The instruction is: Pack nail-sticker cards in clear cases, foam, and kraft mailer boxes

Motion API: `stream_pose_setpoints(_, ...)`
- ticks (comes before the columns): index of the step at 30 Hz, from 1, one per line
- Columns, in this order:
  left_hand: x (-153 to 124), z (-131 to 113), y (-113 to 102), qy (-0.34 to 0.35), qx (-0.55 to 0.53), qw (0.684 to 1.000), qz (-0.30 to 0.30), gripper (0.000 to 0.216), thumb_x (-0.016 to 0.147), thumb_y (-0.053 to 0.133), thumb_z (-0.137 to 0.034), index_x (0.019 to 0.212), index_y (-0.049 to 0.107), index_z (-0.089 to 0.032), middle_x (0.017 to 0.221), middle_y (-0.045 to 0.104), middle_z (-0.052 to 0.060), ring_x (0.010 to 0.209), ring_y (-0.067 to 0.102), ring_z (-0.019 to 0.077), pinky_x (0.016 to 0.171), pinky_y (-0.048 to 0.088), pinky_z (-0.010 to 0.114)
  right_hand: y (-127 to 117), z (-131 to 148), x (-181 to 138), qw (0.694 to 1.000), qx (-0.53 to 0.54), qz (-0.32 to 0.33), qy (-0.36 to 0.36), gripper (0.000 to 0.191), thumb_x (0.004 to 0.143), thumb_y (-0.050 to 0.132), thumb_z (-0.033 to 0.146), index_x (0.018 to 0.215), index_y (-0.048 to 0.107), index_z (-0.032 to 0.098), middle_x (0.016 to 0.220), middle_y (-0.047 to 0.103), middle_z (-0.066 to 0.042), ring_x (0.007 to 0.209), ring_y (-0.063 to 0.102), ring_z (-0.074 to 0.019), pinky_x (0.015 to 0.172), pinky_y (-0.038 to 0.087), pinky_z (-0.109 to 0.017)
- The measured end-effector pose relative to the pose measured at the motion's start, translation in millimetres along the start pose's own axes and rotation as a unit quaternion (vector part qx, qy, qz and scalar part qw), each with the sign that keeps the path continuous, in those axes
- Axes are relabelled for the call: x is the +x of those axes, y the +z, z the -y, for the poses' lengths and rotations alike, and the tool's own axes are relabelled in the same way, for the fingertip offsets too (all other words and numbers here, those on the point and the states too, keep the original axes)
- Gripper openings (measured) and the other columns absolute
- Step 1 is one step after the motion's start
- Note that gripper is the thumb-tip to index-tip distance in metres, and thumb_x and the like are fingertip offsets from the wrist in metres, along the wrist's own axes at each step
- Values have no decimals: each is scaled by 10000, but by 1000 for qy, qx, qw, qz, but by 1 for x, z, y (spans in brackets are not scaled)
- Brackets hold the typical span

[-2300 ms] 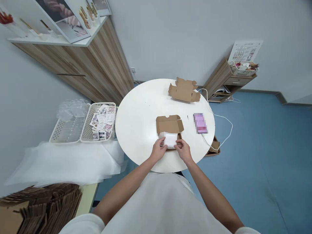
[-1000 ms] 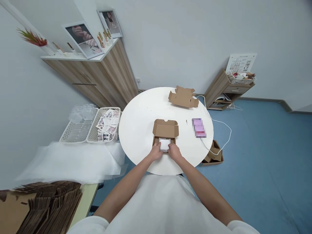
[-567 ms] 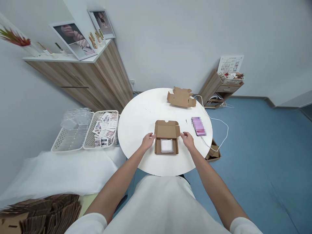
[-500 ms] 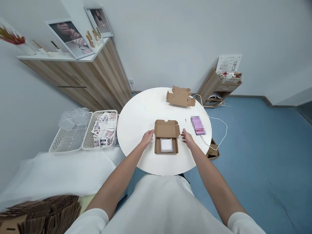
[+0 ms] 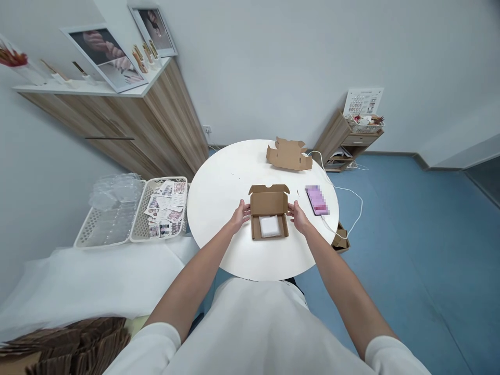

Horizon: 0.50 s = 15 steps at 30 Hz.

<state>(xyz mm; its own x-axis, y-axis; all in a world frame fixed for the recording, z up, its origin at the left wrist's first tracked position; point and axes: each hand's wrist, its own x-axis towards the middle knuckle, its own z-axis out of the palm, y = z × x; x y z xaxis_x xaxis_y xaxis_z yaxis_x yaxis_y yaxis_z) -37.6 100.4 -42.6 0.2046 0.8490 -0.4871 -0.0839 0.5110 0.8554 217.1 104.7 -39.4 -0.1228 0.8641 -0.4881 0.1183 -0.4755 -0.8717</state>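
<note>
Carton (image 5: 255,229) sits open on the round white table (image 5: 219,187), white packet (image 5: 269,226) inside; our left hand (image 5: 239,214) and right hand (image 5: 300,216) flank its raised lid (image 5: 269,203), fingers loosely spread, gripping nothing, probably to keep it square; we can't tell if fingertips touch, packet contents hidden, phone (image 5: 316,199) screen pixelated

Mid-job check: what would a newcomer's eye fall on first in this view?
Probably the open cardboard box on the white round table, with a white packet inside and the left hand and right hand at either side of its raised lid. Next, perhaps, the purple-screened phone to the box's right, then the unfolded cardboard by the table's far edge.
</note>
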Motion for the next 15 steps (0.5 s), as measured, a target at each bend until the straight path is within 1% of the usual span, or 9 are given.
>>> stream_pose_setpoints(4, -6, 4, -2, 18, 17, 1000, 17, 703, 771, 104, -657, 1131, 508, -209, 1292, 425, 60, 1180, 372, 237, 913, 345, 378, -5, -5, -7, 1000, -25, 8, -11, 590, 757, 155, 663, 1141, 497, 375, 1261, 447, 59, 979, 426, -202, 828, 332, -366)
stream_pose_setpoints(9, -17, 12, -3, -1, 59, 998, 4, 734, 760, 93, -666, 1180, 474, -200, 1249, 449, 76, 1126, 400, 234, 868, 376, 369, -10, -12, -18, 999, -23, 18, -21, 649, 767, 128, 652, 1149, 519, 302, 1191, 500, 4, 968, 449, -199, 822, 368, -338)
stream_pose_setpoints(13, -29, 18, -3, -11, 76, 997, 30, 760, 761, 40, -656, 1202, 454, -196, 1241, 454, 82, 1096, 432, 227, 868, 368, 365, -11, -20, -32, 999, -9, 32, -20, 690, 774, 85, 645, 1171, 506, 269, 1173, 516, -23, 985, 484, -204, 831, 380, -335)
stream_pose_setpoints(15, -36, 19, -3, -22, 83, 995, 41, 760, 757, 20, -656, 1214, 437, -215, 1261, 443, 73, 1103, 435, 226, 865, 364, 364, -13, -24, -39, 999, -4, 43, -12, 699, 774, 75, 647, 1189, 486, 263, 1186, 512, -35, 1013, 490, -214, 856, 366, -353)
